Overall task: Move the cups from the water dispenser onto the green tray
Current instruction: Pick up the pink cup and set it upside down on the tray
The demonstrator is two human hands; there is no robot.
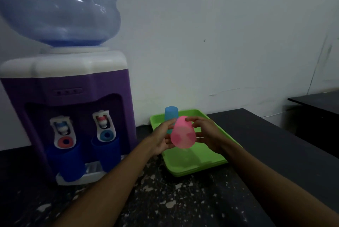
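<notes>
Both hands met on a translucent pink cup (pixel 182 133) held in the air above the green tray (pixel 197 164); the left hand (pixel 162 139) closed on the cup's left side, its thumb and fingers wrapped against the wall, and the right hand (pixel 206 132) closed on the right side, fingertips pressed near the cup's narrower end. The cup was tilted, narrower end up and away, wider end down toward the viewer; whether that wider end was the open mouth could not be told through the blur. Just behind the grip, partly hidden by the left fingers and the pink cup, a light blue cup (pixel 171 114) stood at the far left corner of the tray, apparently upside down. Well to the left of the grip, the purple water dispenser (pixel 73 83) carried a large blue bottle (pixel 58 6) on top, and two dark blue cups (pixel 67 164) (pixel 107 150) stood on its drip ledge, one below each tap. Dispenser and tray both rested on a dark speckled countertop (pixel 165 199) below the grip, against a pale wall (pixel 220 33)
</notes>
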